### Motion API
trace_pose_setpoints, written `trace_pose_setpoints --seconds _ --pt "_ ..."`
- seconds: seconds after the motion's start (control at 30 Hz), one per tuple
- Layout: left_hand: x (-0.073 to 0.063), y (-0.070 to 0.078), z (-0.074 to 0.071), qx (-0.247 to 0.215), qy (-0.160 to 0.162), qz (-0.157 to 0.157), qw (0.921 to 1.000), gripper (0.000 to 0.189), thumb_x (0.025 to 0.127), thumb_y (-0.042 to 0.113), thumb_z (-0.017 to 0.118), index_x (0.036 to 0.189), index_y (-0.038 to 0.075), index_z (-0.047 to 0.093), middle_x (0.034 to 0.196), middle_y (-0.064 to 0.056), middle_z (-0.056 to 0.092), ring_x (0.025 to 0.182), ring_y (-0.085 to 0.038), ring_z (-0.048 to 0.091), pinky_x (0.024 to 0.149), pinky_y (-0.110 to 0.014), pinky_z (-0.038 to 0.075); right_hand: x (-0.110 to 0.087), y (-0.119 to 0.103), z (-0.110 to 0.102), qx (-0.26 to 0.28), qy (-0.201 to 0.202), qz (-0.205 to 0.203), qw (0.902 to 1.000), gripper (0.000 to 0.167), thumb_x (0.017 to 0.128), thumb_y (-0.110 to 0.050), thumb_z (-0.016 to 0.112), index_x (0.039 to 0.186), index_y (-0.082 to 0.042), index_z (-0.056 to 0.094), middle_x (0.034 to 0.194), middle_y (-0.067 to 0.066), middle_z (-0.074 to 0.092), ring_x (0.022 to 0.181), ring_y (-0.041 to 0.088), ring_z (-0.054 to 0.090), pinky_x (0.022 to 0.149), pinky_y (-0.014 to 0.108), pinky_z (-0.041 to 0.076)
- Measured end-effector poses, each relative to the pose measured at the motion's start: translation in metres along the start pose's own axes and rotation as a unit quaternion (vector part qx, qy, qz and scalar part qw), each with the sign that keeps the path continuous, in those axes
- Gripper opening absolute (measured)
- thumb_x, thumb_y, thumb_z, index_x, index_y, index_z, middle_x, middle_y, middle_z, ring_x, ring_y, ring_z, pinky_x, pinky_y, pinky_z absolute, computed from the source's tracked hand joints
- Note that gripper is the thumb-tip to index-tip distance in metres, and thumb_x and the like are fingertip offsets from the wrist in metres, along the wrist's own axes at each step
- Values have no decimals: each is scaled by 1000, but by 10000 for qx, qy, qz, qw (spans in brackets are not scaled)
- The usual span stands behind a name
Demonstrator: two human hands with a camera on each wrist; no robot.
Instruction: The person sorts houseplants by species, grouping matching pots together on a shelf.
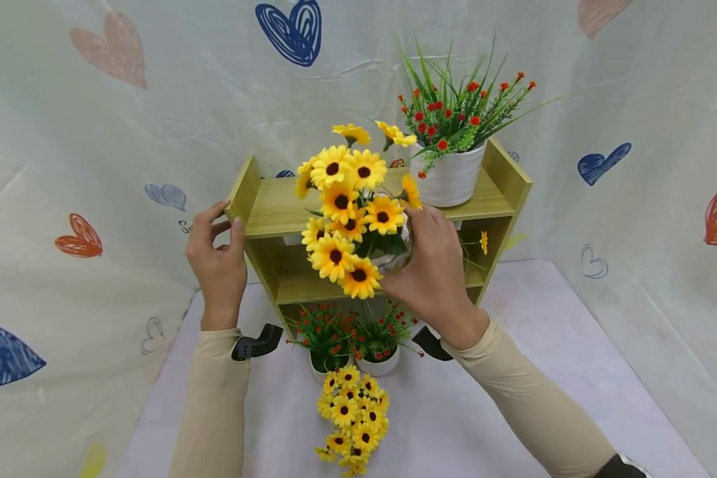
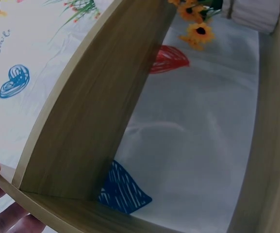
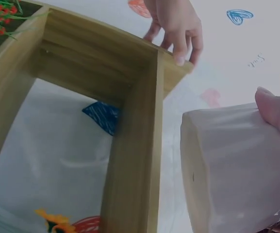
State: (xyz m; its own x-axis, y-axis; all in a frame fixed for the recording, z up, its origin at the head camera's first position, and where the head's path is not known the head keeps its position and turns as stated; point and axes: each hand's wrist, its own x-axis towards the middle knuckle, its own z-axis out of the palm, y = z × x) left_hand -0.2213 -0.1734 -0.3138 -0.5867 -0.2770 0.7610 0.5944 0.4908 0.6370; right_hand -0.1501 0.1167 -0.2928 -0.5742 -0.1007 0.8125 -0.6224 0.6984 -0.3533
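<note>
My right hand (image 1: 439, 275) grips a white pot (image 3: 241, 165) of yellow sunflowers (image 1: 340, 219), held up in front of the shelf's top board. The pot is tilted, its blossoms facing the head camera and its base showing in the right wrist view. With thumb and fingers, my left hand (image 1: 218, 269) holds the raised left side panel of the wooden shelf (image 1: 281, 206) at its front corner. On the top board's right end stands a white ribbed pot (image 1: 454, 176) with red flowers and long grass.
Two small pots of red flowers (image 1: 325, 332) stand low at the shelf's front. Nearer to me is a cluster of yellow flowers (image 1: 355, 418) on the table (image 1: 466, 411). Inside the middle compartment, orange-yellow flowers (image 2: 199, 32) and a pale pot (image 2: 254, 13) show. Behind hangs a heart-patterned sheet (image 1: 203, 79).
</note>
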Motion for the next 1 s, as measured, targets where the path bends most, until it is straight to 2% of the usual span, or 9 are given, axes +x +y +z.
trace_pose_setpoints --seconds 0.23,0.4,0.6,0.77,1.0 --pt "0 -2 1 5 -2 15 10000 32 105 6 62 136 2 68 133 -18 66 108 -37 71 68 -4 47 20 -2 10 54 -4 328 9994 99 62 -26 102 143 7 55 130 22 65 122 41 57 109 59 42" --pt "0 -3 0 105 -46 55 9999 34 104 6 62 137 0 66 134 -20 65 108 -36 71 68 -4 48 25 -2 17 177 75 275 9994 98 61 -28 104 141 4 57 128 20 66 121 41 57 107 57 43" --pt "1 -4 -1 178 -88 42 9998 34 105 7 62 138 0 65 134 -22 65 110 -38 71 71 -4 49 21 -6 27 355 35 39 9994 90 66 -31 101 138 2 59 122 17 68 113 37 60 100 56 46" --pt "1 -5 -1 139 -123 55 9998 34 106 7 62 139 -1 65 135 -23 64 110 -38 71 72 -4 49 13 -10 37 342 -113 -42 9993 86 62 -28 101 132 1 61 118 16 68 111 37 60 99 54 48" --pt "1 -4 -2 181 -174 115 9996 34 106 9 62 139 -1 64 135 -23 63 111 -38 71 74 -4 50 2 -17 49 465 -214 -71 9987 79 63 -29 100 127 -3 62 111 13 66 104 32 59 94 52 48"
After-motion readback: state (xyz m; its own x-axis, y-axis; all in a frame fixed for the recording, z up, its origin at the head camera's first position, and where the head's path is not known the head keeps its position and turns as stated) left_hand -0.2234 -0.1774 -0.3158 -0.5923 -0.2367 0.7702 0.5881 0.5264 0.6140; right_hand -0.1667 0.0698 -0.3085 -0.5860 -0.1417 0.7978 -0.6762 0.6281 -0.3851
